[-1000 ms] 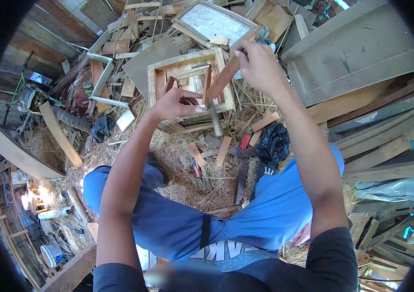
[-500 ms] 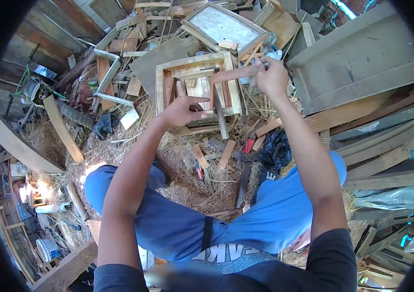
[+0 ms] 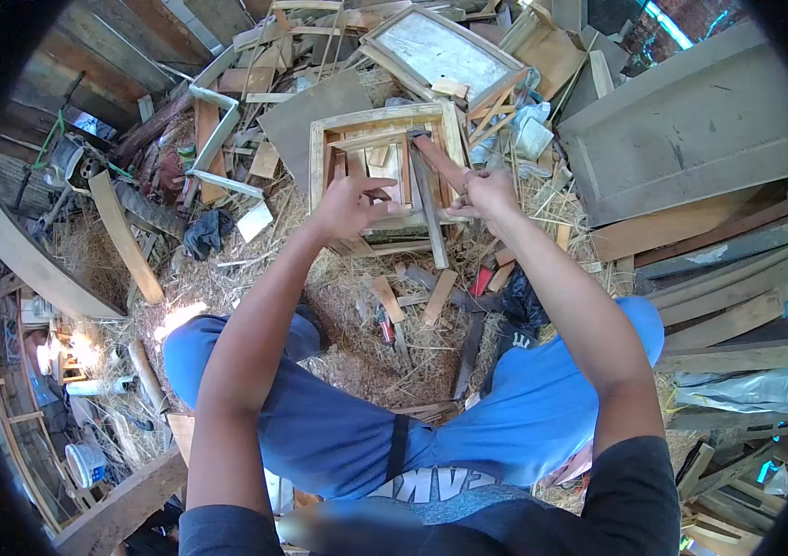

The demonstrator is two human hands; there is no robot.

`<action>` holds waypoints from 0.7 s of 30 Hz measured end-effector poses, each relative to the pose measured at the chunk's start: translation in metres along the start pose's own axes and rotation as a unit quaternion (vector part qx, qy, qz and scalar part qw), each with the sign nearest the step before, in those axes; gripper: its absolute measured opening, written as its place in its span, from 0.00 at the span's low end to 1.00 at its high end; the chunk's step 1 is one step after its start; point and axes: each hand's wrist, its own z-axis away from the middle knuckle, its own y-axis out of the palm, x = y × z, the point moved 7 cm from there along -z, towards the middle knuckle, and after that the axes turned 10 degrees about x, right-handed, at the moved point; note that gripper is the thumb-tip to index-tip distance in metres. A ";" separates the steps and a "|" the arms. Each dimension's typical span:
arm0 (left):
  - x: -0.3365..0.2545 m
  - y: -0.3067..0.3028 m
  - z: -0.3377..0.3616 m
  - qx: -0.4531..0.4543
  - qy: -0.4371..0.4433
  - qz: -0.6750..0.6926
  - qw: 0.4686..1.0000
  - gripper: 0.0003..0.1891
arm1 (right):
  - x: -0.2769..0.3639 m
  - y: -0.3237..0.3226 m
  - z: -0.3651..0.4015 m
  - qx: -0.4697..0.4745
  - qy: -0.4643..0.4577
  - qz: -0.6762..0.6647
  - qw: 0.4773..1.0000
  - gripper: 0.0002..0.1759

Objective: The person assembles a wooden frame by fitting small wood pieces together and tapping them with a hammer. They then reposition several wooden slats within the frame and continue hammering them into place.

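Observation:
My right hand (image 3: pixel 489 196) is closed around the near end of a flat reddish-brown wooden strip (image 3: pixel 440 164). The strip slants up and left over a pale wooden box-like frame (image 3: pixel 454 139), and its far end meets a small dark piece. A narrow grey wooden bar (image 3: pixel 431 222) runs from that spot over the frame's near edge. Over the frame's near left part is my left hand (image 3: pixel 352 204), its thumb and forefinger apart, with nothing visible between them. Its other fingers are partly hidden.
Wood offcuts (image 3: pixel 440 295) and straw cover the floor before my knees, near a black plastic bag (image 3: pixel 525 301). A framed white panel (image 3: pixel 445 56) lies behind the box-like frame. To the right rest a large grey board (image 3: pixel 690 139) and stacked planks (image 3: pixel 737 283); a curved plank (image 3: pixel 32 255) stands left.
My right hand has come down and left, swinging the strip from nearly level to a steep slant. The left hand stays over the frame. The whole view has shifted slightly.

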 end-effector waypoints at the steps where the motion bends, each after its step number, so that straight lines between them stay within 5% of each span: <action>1: 0.009 -0.006 0.000 -0.040 -0.016 0.027 0.999 0.24 | 0.003 -0.001 0.001 0.000 -0.002 0.029 1.000 0.21; 2: 0.017 -0.011 0.001 -0.079 -0.031 0.055 0.995 0.23 | -0.003 -0.002 -0.005 0.000 -0.002 0.030 1.000 0.21; 4: 0.035 -0.022 0.005 -0.147 -0.058 0.043 0.986 0.21 | 0.031 -0.008 0.003 -0.191 -0.233 0.352 0.886 0.19; 5: 0.045 -0.032 0.011 -0.215 -0.084 0.030 0.973 0.20 | 0.028 -0.011 -0.003 -0.191 -0.233 0.352 0.886 0.19; 8: 0.066 -0.048 0.027 -0.302 -0.175 0.010 0.937 0.19 | 0.049 0.019 0.015 -0.070 -0.268 0.390 0.878 0.18; 11: 0.082 -0.044 0.037 -0.276 -0.199 -0.020 0.940 0.20 | 0.026 0.052 0.004 0.053 -0.231 0.309 0.921 0.17; 13: 0.082 -0.038 0.039 -0.235 -0.227 -0.030 0.945 0.19 | 0.052 0.082 0.050 -0.108 -0.580 0.448 0.672 0.19; 14: 0.081 -0.035 0.040 -0.223 -0.230 -0.011 0.947 0.19 | 0.015 0.078 0.010 0.063 -0.251 0.401 0.879 0.20; 17: 0.071 -0.036 0.046 -0.192 -0.215 -0.002 0.958 0.21 | 0.022 0.083 0.018 0.053 -0.214 0.427 0.877 0.20; 19: 0.082 -0.027 0.050 -0.188 -0.206 0.315 0.907 0.24 | 0.022 0.082 0.012 0.013 -0.240 0.423 0.874 0.19; 21: 0.082 -0.028 0.052 -0.158 -0.206 0.373 0.891 0.29 | 0.026 0.074 0.010 -0.006 -0.240 0.339 0.910 0.18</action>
